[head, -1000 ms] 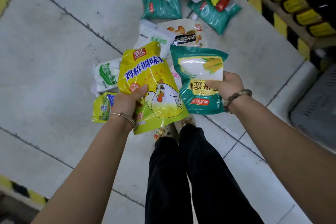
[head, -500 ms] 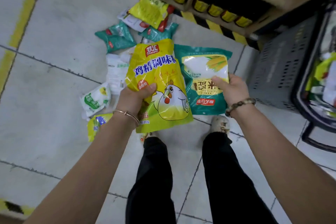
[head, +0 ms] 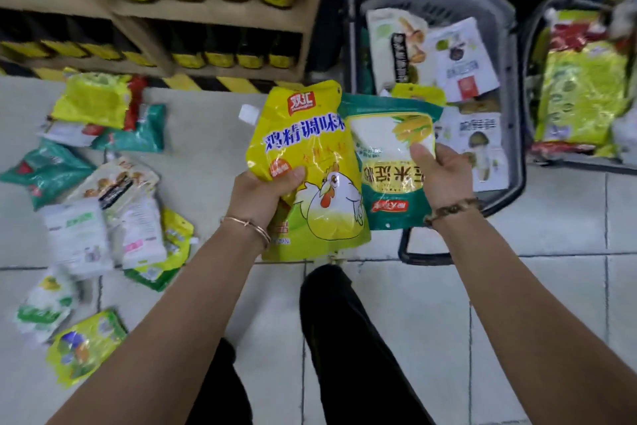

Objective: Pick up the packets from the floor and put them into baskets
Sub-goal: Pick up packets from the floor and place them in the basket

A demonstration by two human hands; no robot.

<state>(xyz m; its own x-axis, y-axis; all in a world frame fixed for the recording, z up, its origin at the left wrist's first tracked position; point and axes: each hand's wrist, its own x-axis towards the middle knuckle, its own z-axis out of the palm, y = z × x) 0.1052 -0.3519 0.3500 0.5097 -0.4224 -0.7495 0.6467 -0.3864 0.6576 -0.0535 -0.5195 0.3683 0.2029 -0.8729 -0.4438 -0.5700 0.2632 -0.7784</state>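
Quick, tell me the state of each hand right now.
Left hand: grips the yellow plastic packet with the chicken picture.
Right hand: grips the green plastic packet with the corn picture.

In my left hand: yellow packet, white chicken drawing with red comb, blue letters, red logo on top. In my right hand: green packet, white window, yellow corn picture, red label below. My trousers: black. Basket: dark grey. Floor: pale grey tiles, dark joint lines. Strip at far edge of floor: yellow-black diagonal stripes. Loose packets at left edge of floor: teal, yellow, white.
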